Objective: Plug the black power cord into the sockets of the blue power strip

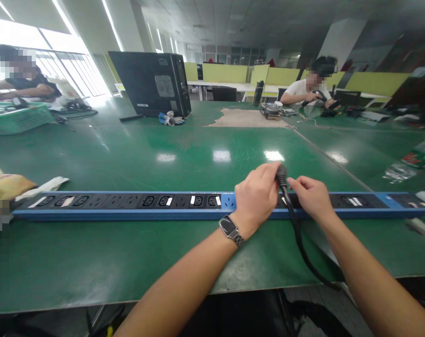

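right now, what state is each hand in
Left hand: closed, holding the plug.
Right hand: partly curled beside the plug; whether it holds anything cannot be told.

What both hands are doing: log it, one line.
left hand: holding black plug | right hand: curled beside plug, contact unclear | cable: trailing from plug | power strip: lying across green table

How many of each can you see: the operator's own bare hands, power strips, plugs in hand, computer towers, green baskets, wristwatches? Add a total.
Own hands: 2 (left hand, right hand)
Power strip: 1
Plug, in the left hand: 1
Computer tower: 1
Green basket: 1
Wristwatch: 1
Total: 7
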Available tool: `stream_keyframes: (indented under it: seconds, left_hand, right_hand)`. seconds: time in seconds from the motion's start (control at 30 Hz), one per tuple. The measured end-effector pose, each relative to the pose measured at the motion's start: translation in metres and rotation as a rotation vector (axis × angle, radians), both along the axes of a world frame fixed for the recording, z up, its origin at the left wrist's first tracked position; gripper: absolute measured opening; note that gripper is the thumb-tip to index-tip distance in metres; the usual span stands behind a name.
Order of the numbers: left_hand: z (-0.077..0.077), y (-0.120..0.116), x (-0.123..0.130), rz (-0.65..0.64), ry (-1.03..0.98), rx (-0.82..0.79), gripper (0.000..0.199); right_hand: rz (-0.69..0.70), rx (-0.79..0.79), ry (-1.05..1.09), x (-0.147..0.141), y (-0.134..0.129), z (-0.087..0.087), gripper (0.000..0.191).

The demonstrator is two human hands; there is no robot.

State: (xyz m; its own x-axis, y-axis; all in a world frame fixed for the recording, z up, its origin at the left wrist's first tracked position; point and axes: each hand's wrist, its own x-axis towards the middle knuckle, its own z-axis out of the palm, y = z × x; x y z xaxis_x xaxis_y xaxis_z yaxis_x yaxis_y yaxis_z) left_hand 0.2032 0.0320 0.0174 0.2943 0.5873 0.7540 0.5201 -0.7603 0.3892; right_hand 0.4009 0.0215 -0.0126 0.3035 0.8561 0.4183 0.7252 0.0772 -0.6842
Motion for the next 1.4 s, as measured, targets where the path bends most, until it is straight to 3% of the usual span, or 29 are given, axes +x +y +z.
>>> stream_keyframes:
  seconds: [0.1,0.23,0.37,0.5,0.7,1.1,1.4]
  left_hand:
    - [0.001,0.014,-0.033,0.061,-0.109,0.0,0.032]
    - [-0.005,0.023,-0.095,0.323,-0.213,-0.13,0.032]
    - [-0.014,0.011,-0.128,0.197,-0.102,-0.272,0.028]
    - [-0.019,0.001,-0.126,0.033,0.063,-0.332,0.03]
    - [-0.021,0.002,-0.117,-0.047,0.187,-0.25,0.032]
    - [-0.025,-0.013,-0.108,0.046,0.374,-0.103,0.031]
    - [-0.027,-0.008,-0.11,0.036,0.315,-0.132,0.031]
  right_hand:
    - [-0.012,0.004,-0.032,-0.001,-0.001,0.0,0.043]
    - [-0.031,-0.023,-0.072,-0.002,-0.001,0.0,0.044]
    - [-0.017,-0.031,-0.069,-0.001,-0.001,-0.001,0.042]
    - [-0.028,-0.015,-0.076,-0.002,-0.002,0.0,0.041]
    - [-0.024,-0.02,-0.079,-0.002,-0.002,0.0,0.041]
    - [-0.01,-0.012,-0.102,-0.003,-0.006,0.0,0.043]
    - [-0.008,0.011,-0.142,-0.003,-0.006,0.0,0.044]
